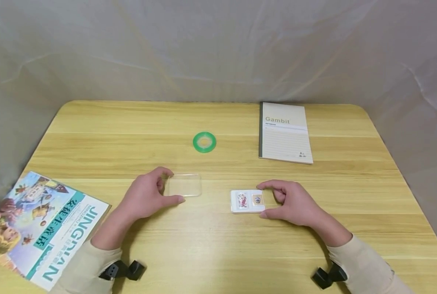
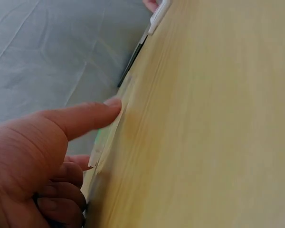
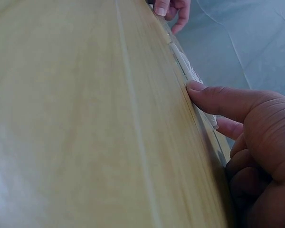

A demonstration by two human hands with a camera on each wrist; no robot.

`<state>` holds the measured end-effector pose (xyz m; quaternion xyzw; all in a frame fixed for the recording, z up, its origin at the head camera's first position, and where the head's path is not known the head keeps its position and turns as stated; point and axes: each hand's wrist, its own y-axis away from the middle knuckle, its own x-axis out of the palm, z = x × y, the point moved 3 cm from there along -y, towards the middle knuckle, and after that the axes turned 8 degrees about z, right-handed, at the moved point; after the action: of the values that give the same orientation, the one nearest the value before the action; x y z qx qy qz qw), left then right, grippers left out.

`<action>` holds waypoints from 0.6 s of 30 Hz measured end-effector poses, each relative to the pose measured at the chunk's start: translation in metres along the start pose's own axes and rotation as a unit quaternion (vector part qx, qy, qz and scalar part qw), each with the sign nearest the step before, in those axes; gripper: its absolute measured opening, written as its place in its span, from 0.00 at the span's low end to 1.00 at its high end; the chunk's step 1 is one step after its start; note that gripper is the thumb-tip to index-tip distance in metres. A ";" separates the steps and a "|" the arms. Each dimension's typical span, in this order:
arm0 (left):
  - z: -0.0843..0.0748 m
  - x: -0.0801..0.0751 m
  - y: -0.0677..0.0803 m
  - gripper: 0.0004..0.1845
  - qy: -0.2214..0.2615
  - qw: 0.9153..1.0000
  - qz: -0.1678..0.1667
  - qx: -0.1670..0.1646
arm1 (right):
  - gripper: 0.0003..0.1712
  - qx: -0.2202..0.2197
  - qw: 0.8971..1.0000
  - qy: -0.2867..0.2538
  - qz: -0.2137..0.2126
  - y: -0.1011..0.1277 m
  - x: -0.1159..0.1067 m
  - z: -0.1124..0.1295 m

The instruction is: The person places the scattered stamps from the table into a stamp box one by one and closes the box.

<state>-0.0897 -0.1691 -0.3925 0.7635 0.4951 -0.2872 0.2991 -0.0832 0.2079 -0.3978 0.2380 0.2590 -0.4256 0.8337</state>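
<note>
Pale grey sheeting hangs behind and around our light wooden worktop [image 1: 218, 245], so the few items on it stand out plainly. Our left hand [image 1: 145, 199] pinches a clear plastic lid [image 1: 184, 185] by its left edge, index finger curled over the far corner and thumb against the near one; the lid lies flat on the wood, and we judge this light edge grip suits a thin, see-through piece that offers no other purchase. Our right hand [image 1: 291, 203] pinches the right end of a small white card case [image 1: 247, 201] in the same way, index over the far side, thumb [image 3: 218, 97] on the near side, remaining fingers curled beneath. The case rests flat just right of centre, its two printed cards face up, well apart from the lid, which suggests the two halves have been separated and each is steadied by its own hand. A green tape roll [image 1: 204, 142] sits farther back near the middle, a Gambit notebook [image 1: 284, 132] lies at the far right, and a colourful picture book [image 1: 38, 224] rests at the near left corner, all out of reach of the working area.
</note>
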 end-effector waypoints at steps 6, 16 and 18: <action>-0.006 0.004 -0.001 0.38 -0.001 1.000 -0.024 0.019 | 0.35 -0.002 1.000 -0.003 0.001 0.000 0.000 0.000; -0.017 0.019 -0.004 0.36 0.092 0.993 -0.061 0.035 | 0.35 -0.003 1.000 0.001 -0.003 0.000 0.000 0.000; -0.020 0.022 -0.005 0.35 0.111 0.990 -0.076 0.041 | 0.35 -0.003 1.000 0.001 -0.003 0.000 0.000 0.000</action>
<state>-0.0837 -0.1395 -0.3960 0.7627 0.5692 -0.2426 0.1882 -0.0832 0.2076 -0.3975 0.2347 0.2618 -0.4271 0.8331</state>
